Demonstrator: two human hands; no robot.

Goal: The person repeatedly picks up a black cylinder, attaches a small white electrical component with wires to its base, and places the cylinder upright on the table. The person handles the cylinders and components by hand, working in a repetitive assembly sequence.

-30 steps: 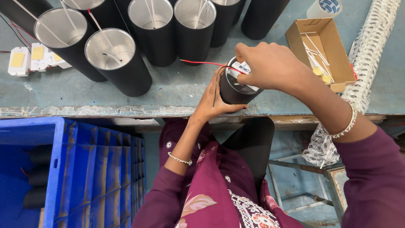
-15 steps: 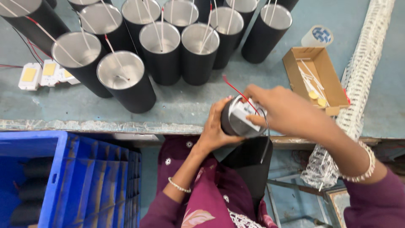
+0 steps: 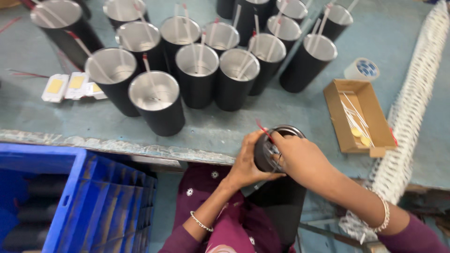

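Both hands are closed on one black can, held at the near edge of the worktop, over the lap. The left hand cups it from below and the side, fingers wrapped round its wall. The right hand lies over its open end, fingertips curled in at the rim, so most of the can's inside is hidden. A thin red wire sticks up from the can between the two hands.

Behind the hands a crowd of like cans stands upright on the worktop, packed close, black outside and bright metal inside, many with a white or red-tipped wire leaning out. The nearest of them stands apart to the left of the held can, not touching it. To the right of the hands lies an open cardboard box with thin white sticks and small yellow discs in it. Beyond the box sits a roll of tape. A long strip of white packed parts runs down the right side and hangs over the edge. At far left lie small white plates with yellow squares.

The worktop is dull grey-green, worn, with a scuffed metal edge. Below it at left is a blue crate with dark cans lying inside.
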